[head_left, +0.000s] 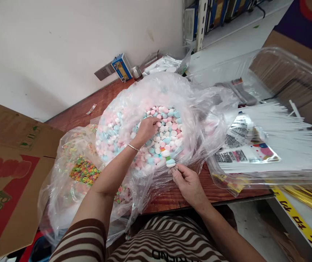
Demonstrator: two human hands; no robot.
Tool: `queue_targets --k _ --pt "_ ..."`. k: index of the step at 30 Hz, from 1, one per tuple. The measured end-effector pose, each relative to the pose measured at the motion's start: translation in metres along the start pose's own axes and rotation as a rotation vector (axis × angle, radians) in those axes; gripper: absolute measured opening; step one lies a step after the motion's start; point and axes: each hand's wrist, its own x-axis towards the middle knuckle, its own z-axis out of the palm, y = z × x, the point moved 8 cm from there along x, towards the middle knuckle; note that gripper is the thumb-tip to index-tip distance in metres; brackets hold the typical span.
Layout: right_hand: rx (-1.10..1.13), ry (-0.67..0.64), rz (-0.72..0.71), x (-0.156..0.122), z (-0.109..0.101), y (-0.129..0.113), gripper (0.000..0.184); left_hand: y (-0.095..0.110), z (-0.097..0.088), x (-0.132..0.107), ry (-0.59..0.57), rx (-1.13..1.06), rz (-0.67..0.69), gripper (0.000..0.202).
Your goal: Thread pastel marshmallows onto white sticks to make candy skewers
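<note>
Striped sleeves (82, 236) fill the bottom edge, and just beyond them the right hand (189, 183) sits at the near lip of the big clear bag (199, 105), fingers pressed together, pinching the plastic rim just under a pale blue sweet (170, 162). Left hand (146, 130) is down inside that bag, fingers curled into the pink, white and blue candies (167, 133); whether it has one gripped, I cannot tell. My read: this is the picking step, and a clean lift wants the rim held steady. Left of the big bag, a second clear bag (63, 189) holds small multicoloured sweets (84, 170). Right of the big bag, a clear plastic tray (281, 109) carries white sticks (287, 134) and printed wrappers (243, 153). Behind the big bag, a small blue box (121, 67) leans against the wall.
</note>
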Motion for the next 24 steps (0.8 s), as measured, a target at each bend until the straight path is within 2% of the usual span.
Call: queue_targets --k 4,7,11,14,18,21,24 --pt "-0.007 -0.004 0.004 0.001 0.0 0.003 0.033 0.001 0.006 0.003 -0.071 0.135 -0.004 0.041" --pt "-0.007 0.006 0.006 0.001 -0.002 0.003 0.033 0.002 0.005 0.004 -0.092 0.143 0.004 0.04" --pt "-0.014 0.052 -0.044 -0.001 -0.006 -0.008 0.036 0.007 -0.012 -0.006 -0.033 0.0 -0.013 0.023" --pt "-0.04 0.152 -0.104 -0.001 -0.013 -0.024 0.034 0.018 -0.03 -0.036 0.02 -0.274 -0.027 0.019" --pt "-0.103 0.255 -0.17 0.006 -0.014 -0.045 0.023 0.042 -0.039 -0.099 0.013 -0.631 -0.064 0.022" --pt "-0.172 0.198 -0.196 0.011 0.001 -0.053 0.028 0.053 -0.043 -0.145 0.048 -0.805 -0.137 0.023" --pt "-0.159 0.101 -0.185 0.009 0.019 -0.051 0.024 0.051 -0.042 -0.18 0.056 -1.022 -0.229 0.035"
